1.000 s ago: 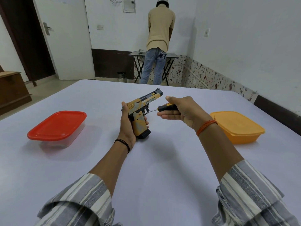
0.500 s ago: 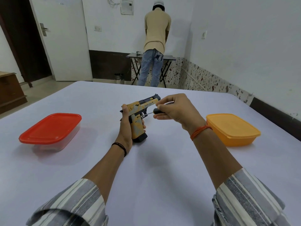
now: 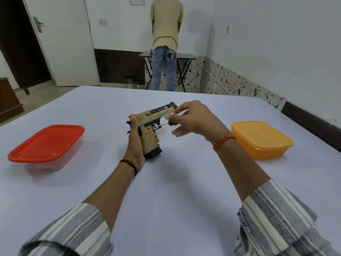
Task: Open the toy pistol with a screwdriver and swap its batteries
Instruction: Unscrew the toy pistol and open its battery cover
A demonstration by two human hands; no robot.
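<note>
Two hands at work above the desk (image 3: 166, 191), which is covered in pale cloth; striped sleeves nearest the camera.

Left hand (image 3: 135, 145) grips the toy pistol (image 3: 149, 130) by its handle, fingers curled round from behind, fingertips showing on the far side. Pistol stands grip-down with its black base touching or just above the desk, barrel pointing away and to the right.

Right hand (image 3: 193, 121) pinches the dark handle of the screwdriver (image 3: 160, 125) between thumb and fingers; lower fingers blurred, exact pose unclear. Thin shaft runs left, tip at a small hole at the top of the grip. Whether the tip is seated in a screw head: cannot tell.

Judgement on handling: pistol looks like hollow moulded plastic, so light, rigid and rather smooth. It would twist under driver torque unless clamped firmly round the grip, as now. Small screw likely soft-headed; axial pressure needed to avoid cam-out and slipping across the painted shell.

Further out: red-lidded container (image 3: 46, 143) left, orange container (image 3: 262, 139) right, both shut, well apart from the pistol.

Far end of room: a person standing at a folding table (image 3: 186, 56), back turned.
</note>
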